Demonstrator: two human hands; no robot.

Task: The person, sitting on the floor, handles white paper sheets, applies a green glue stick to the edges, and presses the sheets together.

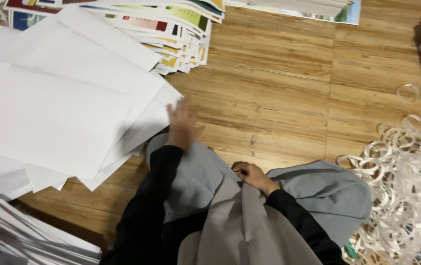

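My left hand [183,123] is stretched forward with its fingers spread flat, resting on the edge of a loose pile of large white envelopes [58,103] that fans over the wooden floor [279,88]. Motion blur softens this hand. My right hand [250,174] is curled into a loose fist on my lap, pinching a fold of grey cloth [235,211] that covers my knees. Both arms wear black sleeves.
A stack of colourful printed sheets [171,29] lies at the top, partly under the envelopes. Another printed stack [308,9] sits at the top right. A heap of curled white paper strips [407,181] fills the right side. More white papers [19,235] lie at the bottom left.
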